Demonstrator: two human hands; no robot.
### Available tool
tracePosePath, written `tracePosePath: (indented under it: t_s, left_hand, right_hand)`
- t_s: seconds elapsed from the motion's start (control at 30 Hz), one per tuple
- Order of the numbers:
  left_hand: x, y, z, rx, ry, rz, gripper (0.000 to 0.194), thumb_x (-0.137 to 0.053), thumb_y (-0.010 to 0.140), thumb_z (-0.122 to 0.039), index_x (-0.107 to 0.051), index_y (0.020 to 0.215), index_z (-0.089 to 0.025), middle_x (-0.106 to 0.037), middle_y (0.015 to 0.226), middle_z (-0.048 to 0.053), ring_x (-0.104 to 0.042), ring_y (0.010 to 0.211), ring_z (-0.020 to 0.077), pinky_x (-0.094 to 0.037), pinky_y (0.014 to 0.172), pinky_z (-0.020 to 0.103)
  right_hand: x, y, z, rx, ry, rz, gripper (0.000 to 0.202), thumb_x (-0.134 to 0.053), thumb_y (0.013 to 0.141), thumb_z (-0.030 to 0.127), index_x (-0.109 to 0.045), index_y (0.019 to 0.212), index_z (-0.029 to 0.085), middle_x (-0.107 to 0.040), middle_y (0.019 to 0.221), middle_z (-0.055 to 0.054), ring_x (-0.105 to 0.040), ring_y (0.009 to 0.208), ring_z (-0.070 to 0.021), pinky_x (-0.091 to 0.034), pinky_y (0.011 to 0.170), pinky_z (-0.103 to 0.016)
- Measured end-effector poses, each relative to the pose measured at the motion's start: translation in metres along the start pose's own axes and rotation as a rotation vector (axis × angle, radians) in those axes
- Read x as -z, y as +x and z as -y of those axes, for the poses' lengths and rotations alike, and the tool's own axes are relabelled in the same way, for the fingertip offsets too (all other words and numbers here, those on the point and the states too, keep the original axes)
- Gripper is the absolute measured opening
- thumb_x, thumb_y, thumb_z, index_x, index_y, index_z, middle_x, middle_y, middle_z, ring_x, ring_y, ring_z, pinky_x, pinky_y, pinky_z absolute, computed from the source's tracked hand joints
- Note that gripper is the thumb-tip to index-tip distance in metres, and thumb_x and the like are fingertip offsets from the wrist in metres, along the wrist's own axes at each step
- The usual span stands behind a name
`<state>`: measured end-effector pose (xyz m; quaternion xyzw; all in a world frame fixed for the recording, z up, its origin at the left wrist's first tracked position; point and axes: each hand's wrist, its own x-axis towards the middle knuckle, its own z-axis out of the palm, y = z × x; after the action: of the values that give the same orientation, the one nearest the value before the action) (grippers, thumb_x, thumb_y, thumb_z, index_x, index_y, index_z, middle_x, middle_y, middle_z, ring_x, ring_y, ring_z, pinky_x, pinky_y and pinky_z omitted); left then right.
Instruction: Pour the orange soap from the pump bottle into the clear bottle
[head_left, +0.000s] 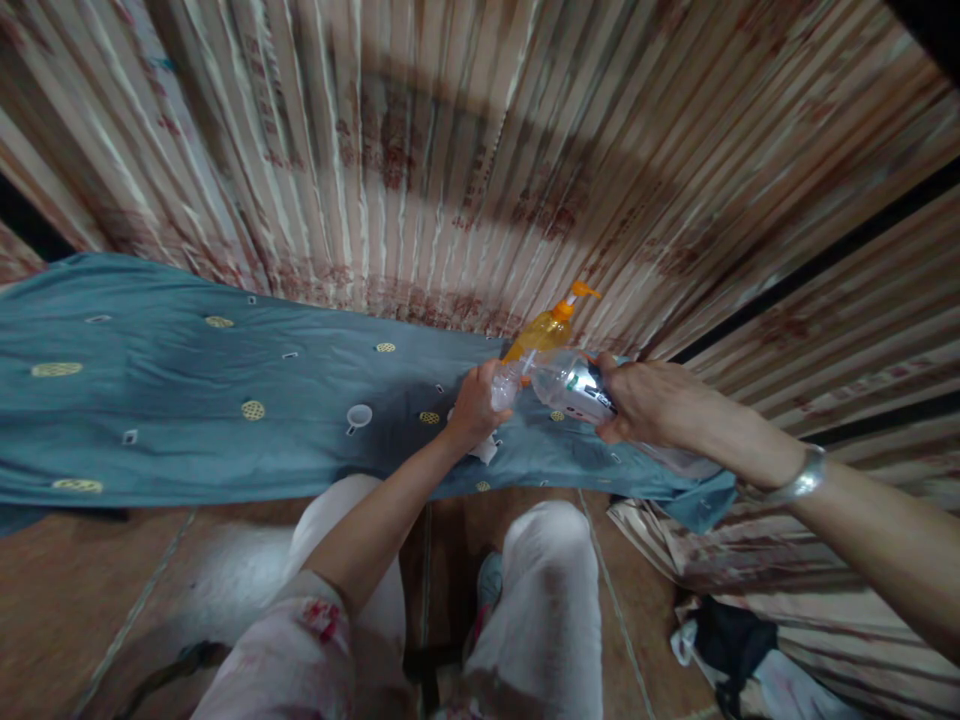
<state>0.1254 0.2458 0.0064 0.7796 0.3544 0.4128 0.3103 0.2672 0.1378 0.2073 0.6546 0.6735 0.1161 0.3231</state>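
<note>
My right hand (645,400) is wrapped round a clear plastic bottle (564,384), which it holds tipped with the neck toward the left. In my left hand (478,408) is a small clear cup (506,388), right at the bottle's mouth. Whether liquid runs between them is too blurred to tell. Just behind, an orange pump bottle (546,330) with yellow liquid stands on the cloth. Something white (486,450), perhaps tissue, shows beneath my left hand.
A blue-green patterned cloth (172,380) covers the long narrow surface. Pleated curtains (420,160) hang behind and to the right. My knees (551,560) are close to the near edge. Dark and white fabric items (731,640) lie at the lower right.
</note>
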Motion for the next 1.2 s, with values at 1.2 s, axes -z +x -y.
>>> tracePosePath:
  t_s: [1.2]
  left_hand:
    - [0.002, 0.001, -0.003, 0.004, -0.008, 0.009, 0.077, -0.073, 0.059, -0.013, -0.039, 0.127, -0.022, -0.056, 0.124, 0.011, -0.054, 0.116, 0.0291, -0.044, 0.100, 0.045]
  right_hand:
    - [0.008, -0.003, 0.004, -0.008, 0.023, 0.035, 0.059, -0.062, 0.074, 0.038, -0.047, 0.119, 0.002, -0.070, 0.079, -0.017, -0.069, 0.078, -0.0315, -0.036, 0.054, -0.031]
